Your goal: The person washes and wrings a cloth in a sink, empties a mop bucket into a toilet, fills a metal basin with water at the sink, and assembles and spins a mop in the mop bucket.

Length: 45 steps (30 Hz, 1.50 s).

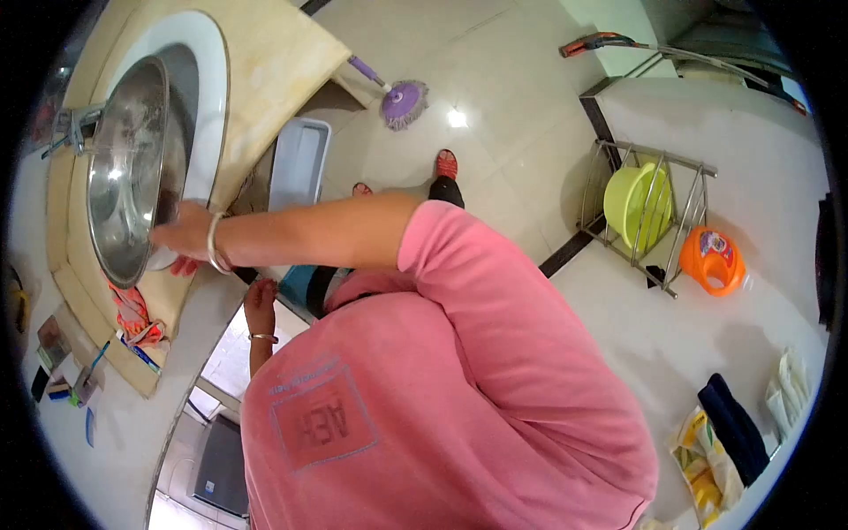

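- The metal basin [128,190] is sitting in the upper left of the frame, tilting on edge inside the white sink [216,84], its shiny hollow facing the left side of the frame.
- The right hand [184,230] is meeting the basin's lower right rim, its fingers overlapping the metal; blur is hiding whether they are gripping it or only touching.
- The left hand [261,305] is hanging lower, just off the edge of the desk [274,62], its fingers curling; whether it is holding anything, I cannot tell.
- Bangles are circling both wrists, and the right arm is lying across the front of the pink shirt [442,389].
- The faucet [81,124] is standing at the left, its spout pointing over the basin.
- A crumpled coral-patterned item [132,314] is lying on the desk below the basin.
- A pale grey tub [300,168] is standing beside the desk, left of the red sandals [448,163].
- A purple mop [405,104] is resting on the tiled floor [503,97] at upper centre.
- At the right, a metal rack [698,166] is holding a lime-green basin [623,199], with an orange container [693,252] sitting just beside it.
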Motion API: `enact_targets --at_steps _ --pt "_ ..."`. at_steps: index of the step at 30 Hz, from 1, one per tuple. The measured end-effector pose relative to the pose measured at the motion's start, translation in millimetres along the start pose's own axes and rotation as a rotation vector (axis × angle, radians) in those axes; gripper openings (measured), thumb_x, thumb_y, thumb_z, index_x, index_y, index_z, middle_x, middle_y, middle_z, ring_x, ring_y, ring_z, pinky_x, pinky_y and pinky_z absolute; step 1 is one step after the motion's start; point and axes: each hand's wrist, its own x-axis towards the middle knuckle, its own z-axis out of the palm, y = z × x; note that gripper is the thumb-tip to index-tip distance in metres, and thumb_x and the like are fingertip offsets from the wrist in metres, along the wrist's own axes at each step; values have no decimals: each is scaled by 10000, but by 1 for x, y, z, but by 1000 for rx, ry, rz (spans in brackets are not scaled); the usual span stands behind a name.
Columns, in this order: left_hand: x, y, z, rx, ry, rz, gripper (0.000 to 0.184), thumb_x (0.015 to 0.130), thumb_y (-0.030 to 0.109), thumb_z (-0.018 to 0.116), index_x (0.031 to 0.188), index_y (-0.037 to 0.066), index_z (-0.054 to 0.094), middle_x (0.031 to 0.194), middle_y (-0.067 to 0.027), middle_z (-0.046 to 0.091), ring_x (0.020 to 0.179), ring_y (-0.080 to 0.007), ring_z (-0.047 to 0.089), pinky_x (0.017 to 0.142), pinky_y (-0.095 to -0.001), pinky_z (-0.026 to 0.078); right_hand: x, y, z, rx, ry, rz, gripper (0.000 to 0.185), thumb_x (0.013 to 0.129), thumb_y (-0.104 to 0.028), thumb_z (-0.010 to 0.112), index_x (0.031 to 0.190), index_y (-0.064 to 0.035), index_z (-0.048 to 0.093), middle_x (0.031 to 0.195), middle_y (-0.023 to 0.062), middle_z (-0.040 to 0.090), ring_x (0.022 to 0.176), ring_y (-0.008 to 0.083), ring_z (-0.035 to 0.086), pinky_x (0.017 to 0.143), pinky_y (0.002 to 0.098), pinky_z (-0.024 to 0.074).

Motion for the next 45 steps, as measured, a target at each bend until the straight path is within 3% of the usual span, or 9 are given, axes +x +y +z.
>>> enact_targets --at_steps 4,8,13,16,20,29,35,40,45 --pt "7 13 26 87 19 -71 140 836 124 485 846 7 560 711 -27 557 628 -103 496 582 -217 409 -35 -7 -48 -114 -272 51 268 778 -203 539 921 21 503 783 131 578 569 221 605 443 292 494" --pt "13 -20 63 35 37 -160 136 823 143 500 804 19 554 694 -24 552 597 -98 497 540 -219 404 -96 -37 -143 -221 -265 -9 244 797 -214 517 910 1 535 745 114 587 545 191 598 446 286 493" --pt "20 -44 132 -10 -40 -415 163 799 197 521 822 40 560 624 -52 559 525 -121 530 482 -242 437 -162 -88 -312 -243 126 64 304 820 -232 524 1074 -64 512 857 83 591 654 147 598 542 243 478" --pt "32 -20 181 64 -135 -503 165 804 192 520 829 35 561 646 -57 571 553 -123 549 493 -248 451 -196 -120 -394 -305 415 96 256 808 -246 551 979 -57 526 816 70 590 644 145 586 542 245 480" --pt "57 27 225 78 -239 -405 152 807 171 520 836 27 560 707 -66 590 595 -131 562 517 -249 457 -211 -136 -496 -299 660 132 262 802 -257 549 973 -62 512 811 68 586 640 167 581 546 291 488" --pt "205 134 292 -105 -279 -357 126 801 123 519 863 21 560 758 -67 596 662 -137 569 588 -247 470 -158 -225 -604 -498 939 79 227 772 -173 548 958 -43 559 830 57 590 714 145 571 594 275 479" --pt "365 216 352 390 -253 -40 168 757 175 571 851 36 584 750 -100 613 674 -191 585 616 -302 460 -84 -290 -664 -518 971 150 230 786 -146 532 983 -30 561 813 50 596 683 126 572 563 252 479" --pt "493 300 423 426 -245 -25 176 759 197 583 851 49 607 782 -113 624 713 -214 598 644 -312 461 -19 -301 -713 -571 896 22 201 790 -163 539 930 -27 588 774 46 592 638 117 563 527 236 468" --pt "610 270 474 566 -174 59 162 768 196 573 848 63 616 821 -87 628 753 -224 596 677 -316 464 17 -296 -706 -356 991 34 218 816 -132 516 986 -5 567 813 56 595 694 112 568 575 223 474"
